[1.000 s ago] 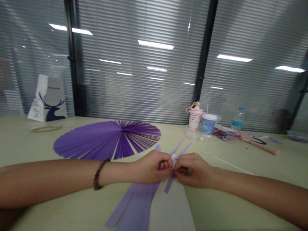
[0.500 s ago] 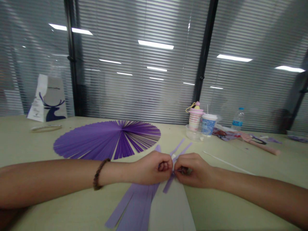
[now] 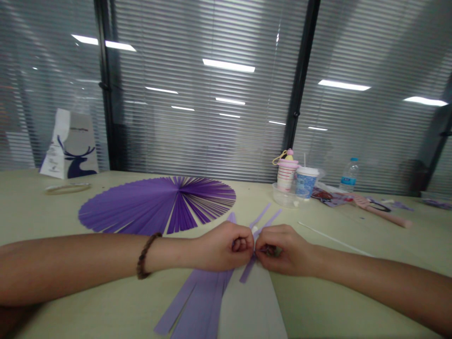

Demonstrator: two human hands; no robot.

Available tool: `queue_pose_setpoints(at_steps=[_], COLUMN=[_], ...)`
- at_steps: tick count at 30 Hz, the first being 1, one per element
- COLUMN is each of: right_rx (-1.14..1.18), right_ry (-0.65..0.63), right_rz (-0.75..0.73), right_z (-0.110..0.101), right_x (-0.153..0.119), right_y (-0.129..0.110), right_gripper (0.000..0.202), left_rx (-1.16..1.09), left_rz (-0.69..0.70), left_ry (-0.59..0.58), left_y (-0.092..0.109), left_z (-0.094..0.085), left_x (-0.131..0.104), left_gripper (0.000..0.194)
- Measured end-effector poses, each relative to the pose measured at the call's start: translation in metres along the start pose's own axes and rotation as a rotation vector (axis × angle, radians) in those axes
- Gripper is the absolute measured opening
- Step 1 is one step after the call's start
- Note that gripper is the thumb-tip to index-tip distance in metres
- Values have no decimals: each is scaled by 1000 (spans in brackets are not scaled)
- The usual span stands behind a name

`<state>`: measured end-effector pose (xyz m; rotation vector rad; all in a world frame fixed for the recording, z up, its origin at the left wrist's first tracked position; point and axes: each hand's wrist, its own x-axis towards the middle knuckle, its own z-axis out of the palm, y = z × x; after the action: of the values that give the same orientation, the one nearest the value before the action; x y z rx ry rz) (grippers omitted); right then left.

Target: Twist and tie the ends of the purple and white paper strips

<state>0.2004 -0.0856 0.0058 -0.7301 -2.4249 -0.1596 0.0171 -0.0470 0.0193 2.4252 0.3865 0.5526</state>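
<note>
My left hand (image 3: pixel 226 246) and my right hand (image 3: pixel 284 249) meet at the fingertips over the table, both closed in a pinch. Between them runs a narrow lilac strip (image 3: pixel 248 270), and its thin ends (image 3: pixel 271 219) stick out beyond the knuckles. The exact spot where each hand grips it is hidden by the fingers. Beneath the hands lie wider lilac paper strips (image 3: pixel 201 306), fanning toward me. Beside them, to the right, is a fan of white paper strips (image 3: pixel 250 310). A small white bit (image 3: pixel 254 229) shows just behind the fingertips.
A large round fan of purple strips (image 3: pixel 134 207) lies behind my left forearm. Farther back stand a white bag with a deer print (image 3: pixel 81 141), a striped cup (image 3: pixel 286 176), a blue cup (image 3: pixel 306 182) and a bottle (image 3: pixel 349 176). A thin white stick (image 3: pixel 332 238) lies at right.
Almost nothing differs. Both hands keep the same pinch at the same place, with only a very slight shift of the fingers.
</note>
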Motion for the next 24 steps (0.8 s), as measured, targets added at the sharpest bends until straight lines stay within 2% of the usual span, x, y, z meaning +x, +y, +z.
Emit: queue_pose_setpoints(at_steps=[24], right_rx=[27], right_ry=[-23], right_rz=[9], right_z=[-1], right_x=[1], right_y=[0], right_gripper=[6], left_rx=[45], left_rz=[45], left_ry=[-22], left_y=[-7], left_z=[1], left_x=[-1], left_gripper=[3])
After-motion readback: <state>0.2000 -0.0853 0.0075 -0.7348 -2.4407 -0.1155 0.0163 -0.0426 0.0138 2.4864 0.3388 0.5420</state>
